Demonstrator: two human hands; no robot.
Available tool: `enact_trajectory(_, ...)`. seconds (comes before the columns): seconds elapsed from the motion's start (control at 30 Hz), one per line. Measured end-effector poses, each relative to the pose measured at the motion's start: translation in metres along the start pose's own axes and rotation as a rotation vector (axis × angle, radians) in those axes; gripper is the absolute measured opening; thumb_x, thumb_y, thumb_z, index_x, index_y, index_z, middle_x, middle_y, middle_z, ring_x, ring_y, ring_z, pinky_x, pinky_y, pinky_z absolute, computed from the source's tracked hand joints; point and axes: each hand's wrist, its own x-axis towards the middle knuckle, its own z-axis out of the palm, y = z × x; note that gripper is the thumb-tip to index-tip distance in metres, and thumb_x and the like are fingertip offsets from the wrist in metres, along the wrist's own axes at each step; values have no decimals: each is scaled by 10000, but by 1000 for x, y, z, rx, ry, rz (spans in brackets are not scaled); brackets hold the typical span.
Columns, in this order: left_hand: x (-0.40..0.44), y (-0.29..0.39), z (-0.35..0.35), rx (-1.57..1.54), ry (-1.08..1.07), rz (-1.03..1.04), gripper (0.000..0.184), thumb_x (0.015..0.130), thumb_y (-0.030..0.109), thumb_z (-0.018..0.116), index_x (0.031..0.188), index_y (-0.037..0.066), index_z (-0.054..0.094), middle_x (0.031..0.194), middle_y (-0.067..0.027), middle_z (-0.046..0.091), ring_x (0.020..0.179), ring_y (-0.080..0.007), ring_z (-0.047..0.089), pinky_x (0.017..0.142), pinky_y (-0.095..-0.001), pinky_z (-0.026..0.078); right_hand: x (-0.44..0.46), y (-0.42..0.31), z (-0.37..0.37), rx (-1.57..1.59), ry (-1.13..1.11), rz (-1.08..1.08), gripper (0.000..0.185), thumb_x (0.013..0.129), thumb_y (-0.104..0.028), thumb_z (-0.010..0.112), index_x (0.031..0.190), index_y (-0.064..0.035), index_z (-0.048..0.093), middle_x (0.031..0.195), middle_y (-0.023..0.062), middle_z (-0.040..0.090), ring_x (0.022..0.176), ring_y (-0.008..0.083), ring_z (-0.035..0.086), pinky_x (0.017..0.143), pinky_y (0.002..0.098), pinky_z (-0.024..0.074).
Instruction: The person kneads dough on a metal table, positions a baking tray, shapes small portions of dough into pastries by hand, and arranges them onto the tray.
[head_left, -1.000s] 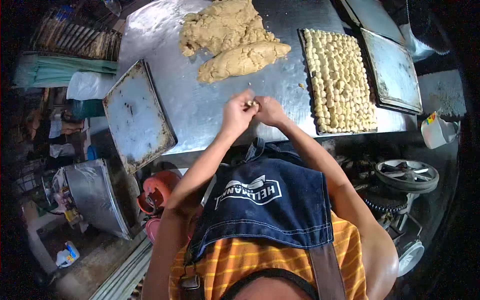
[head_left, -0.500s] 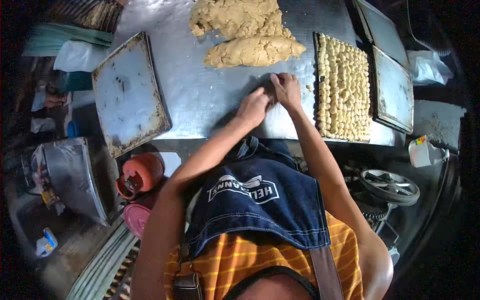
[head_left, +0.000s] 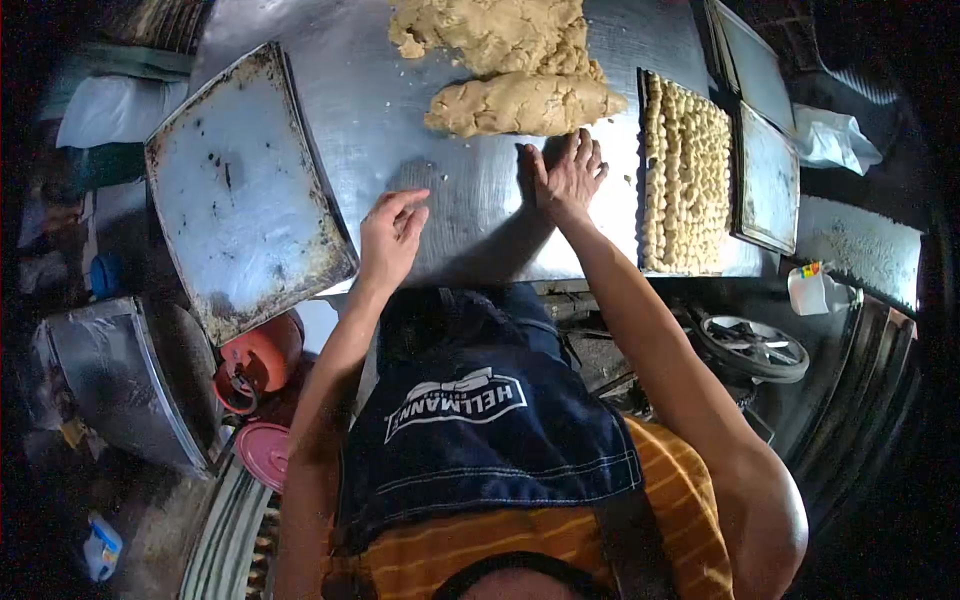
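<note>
A thick log of pale dough (head_left: 525,105) lies on the metal table, with a larger rough mass of dough (head_left: 490,35) against its far side. My right hand (head_left: 570,185) is palm down at the near side of the log, fingers spread, fingertips close to its lower edge; whether they touch it I cannot tell. Off to the left, my left hand (head_left: 393,238) hovers around the table's near edge, fingers loosely bent and thumb apart, with nothing visible in it. Right of my right hand stands a tray (head_left: 641,190) filled with rows of small dough pieces (head_left: 685,180).
A worn baking tray (head_left: 240,190) overhangs the table's left edge. More trays (head_left: 768,180) lie along the right side. Below are an orange gas cylinder (head_left: 262,358), a pink lid (head_left: 265,455), a spoked wheel (head_left: 755,348) and a white plastic jug (head_left: 815,290).
My hands were close together over the table; now they are apart. The left has moved left, and the right has flattened with its fingers spread. The camera view has shifted slightly.
</note>
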Motion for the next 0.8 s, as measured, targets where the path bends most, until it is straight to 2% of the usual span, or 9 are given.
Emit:
enact_trajectory(0.07,0,8,10,-52,7,26,214,940,-16,687,1146,24,732,1094,-53,664,692,-116,551,617,-250,465,1,10,-5,-39,59,-9,827,1009,-629,469,1506,31,452,1536,231,457,1390,411,433,1145,517,330)
enact_trajectory(0.2,0,33,27,-98,-62,41,231,945,-16,691,1169,24,731,1053,-50,673,714,-103,561,629,-248,472,-12,60,9,820,20,-193,616,1003,-512,559,1414,-57,604,1516,160,516,1374,370,444,1109,494,362)
enact_trajectory(0.27,-17,27,28,-73,-20,-23,238,945,-15,693,1177,22,729,1040,-50,676,725,-103,569,645,-244,479,-40,75,0,556,-130,-122,435,969,-372,622,1335,-145,685,1460,112,585,1206,344,533,1006,459,423)
enact_trajectory(0.3,-22,20,27,-63,10,-74,245,944,-13,696,1185,20,727,1028,-50,679,736,-103,577,661,-240,487,-52,75,-9,582,-129,-112,435,969,-372,622,1335,-145,685,1460,112,585,1206,344,533,1006,459,423)
enact_trajectory(0.37,-29,15,34,-55,71,-175,259,944,-11,701,1200,16,723,1003,-51,684,758,-103,593,692,-232,502,-63,77,-28,461,-23,-276,362,970,-258,650,1292,-102,706,1243,68,689,1034,299,609,932,402,474)
enact_trajectory(0.57,-64,34,65,-132,152,-311,251,947,15,711,1197,23,730,986,-55,694,811,-115,633,750,-226,530,-63,88,-42,698,-247,-215,317,909,-189,700,1215,-115,742,1056,33,680,909,249,600,861,370,465)
enact_trajectory(0.73,-90,36,70,-62,213,-279,223,948,38,710,1169,15,739,1039,-75,712,851,-134,664,784,-244,551,-73,94,-35,690,61,-531,369,826,-131,729,1194,-126,754,992,40,647,854,235,588,819,359,454)
enact_trajectory(0.77,-94,35,66,-13,210,-241,222,946,41,711,1165,11,739,1046,-81,715,850,-142,666,785,-249,552,-76,92,-33,773,31,-488,410,805,-136,745,1215,-123,745,1020,52,654,857,255,602,821,374,471)
enact_trajectory(0.8,-97,34,54,46,226,-198,222,944,44,712,1161,7,740,1052,-88,717,850,-149,668,786,-253,553,-86,96,-7,897,-104,-267,421,787,-127,762,1207,-99,745,1021,60,656,869,252,611,826,367,488)
